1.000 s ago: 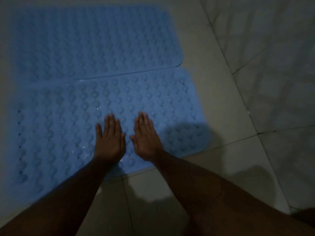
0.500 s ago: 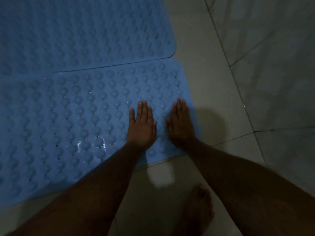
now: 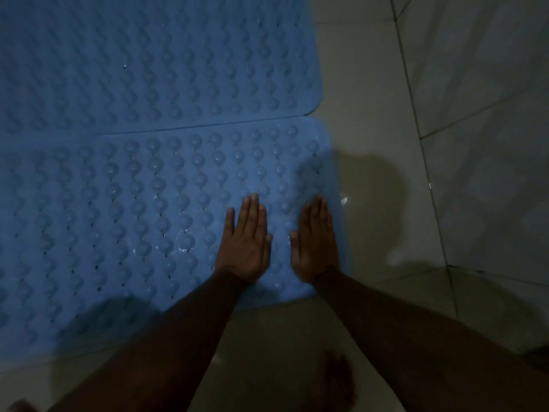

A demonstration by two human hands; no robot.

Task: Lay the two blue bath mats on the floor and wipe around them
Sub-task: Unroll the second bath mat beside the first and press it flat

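Hands now farther right on mat

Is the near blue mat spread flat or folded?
Spread flat: the near blue mat lies unfolded on the tiled floor, both palms pressing it.

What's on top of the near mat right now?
Both palms lie flat on the near mat at its right end: left hand, right hand by the edge. A few wet glints show beside them. The mat surface under the palms is hidden.
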